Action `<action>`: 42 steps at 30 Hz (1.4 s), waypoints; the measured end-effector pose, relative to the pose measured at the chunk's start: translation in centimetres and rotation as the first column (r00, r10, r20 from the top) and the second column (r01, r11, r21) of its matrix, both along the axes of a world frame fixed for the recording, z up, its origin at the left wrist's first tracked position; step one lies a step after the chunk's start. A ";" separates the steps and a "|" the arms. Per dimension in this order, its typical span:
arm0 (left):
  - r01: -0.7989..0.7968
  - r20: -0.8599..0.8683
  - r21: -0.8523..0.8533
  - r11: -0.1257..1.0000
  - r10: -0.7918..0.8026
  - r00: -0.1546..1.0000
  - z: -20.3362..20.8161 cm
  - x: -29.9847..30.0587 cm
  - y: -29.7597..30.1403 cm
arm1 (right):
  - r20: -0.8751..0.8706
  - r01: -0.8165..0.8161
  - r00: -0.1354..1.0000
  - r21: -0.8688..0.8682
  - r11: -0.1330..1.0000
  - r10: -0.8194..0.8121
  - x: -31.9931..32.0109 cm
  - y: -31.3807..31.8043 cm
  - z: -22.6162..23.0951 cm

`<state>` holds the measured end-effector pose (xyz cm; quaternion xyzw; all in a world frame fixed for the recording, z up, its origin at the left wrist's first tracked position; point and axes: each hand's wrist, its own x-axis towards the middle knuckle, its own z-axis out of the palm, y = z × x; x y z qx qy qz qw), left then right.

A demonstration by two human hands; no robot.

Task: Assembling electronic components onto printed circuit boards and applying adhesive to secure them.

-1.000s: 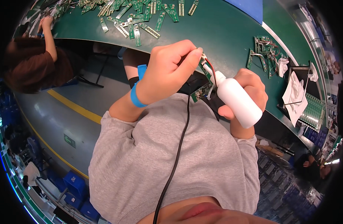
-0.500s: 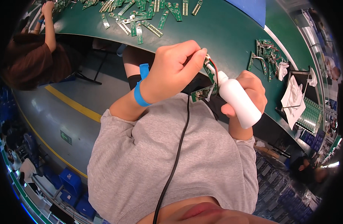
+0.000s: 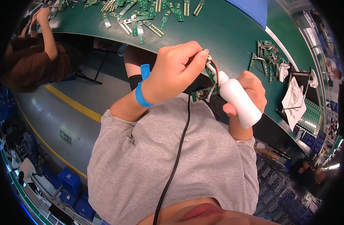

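Note:
My left hand (image 3: 179,69), a blue band at its wrist, pinches a green circuit board (image 3: 211,75) by its upper end. Red and black wires (image 3: 216,71) curve off that end. Lower down, beside the wires, hangs another small green board (image 3: 199,95) with a white connector lead. Fingers of my right hand (image 3: 253,89) wrap round a white plastic bottle (image 3: 240,103). It is tilted, its base toward me and its narrow nozzle pointing at the upper end of the pinched board. Whether the tip touches the board, I cannot tell.
Several loose green circuit boards (image 3: 141,32) lie on the green table (image 3: 104,31) at the far side. A pile of wired boards (image 3: 267,56) is to the right, near a black rack (image 3: 305,77) with white gloves. Another person (image 3: 37,56) works at the left.
My hands, the board and the bottle stay almost in place, with only a very slight shift. At the left, the other person's hands have moved a little.

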<state>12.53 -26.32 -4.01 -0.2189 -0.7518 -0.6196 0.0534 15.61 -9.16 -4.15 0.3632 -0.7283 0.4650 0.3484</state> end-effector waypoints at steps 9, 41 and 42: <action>-0.010 -0.010 0.009 1.000 0.010 1.000 -0.2 0.0 0.2 | -0.006 0.001 1.000 -0.016 1.000 -0.002 -0.1 0.1 -0.3; -0.001 0.011 0.019 1.000 0.000 1.000 -0.5 0.0 0.0 | 0.093 0.057 0.994 -0.066 0.996 -0.051 0.4 -0.1 -0.6; 0.000 0.012 0.021 1.000 0.000 1.000 -0.5 0.0 0.0 | 0.093 0.057 0.994 -0.065 0.996 -0.050 0.4 0.0 -0.5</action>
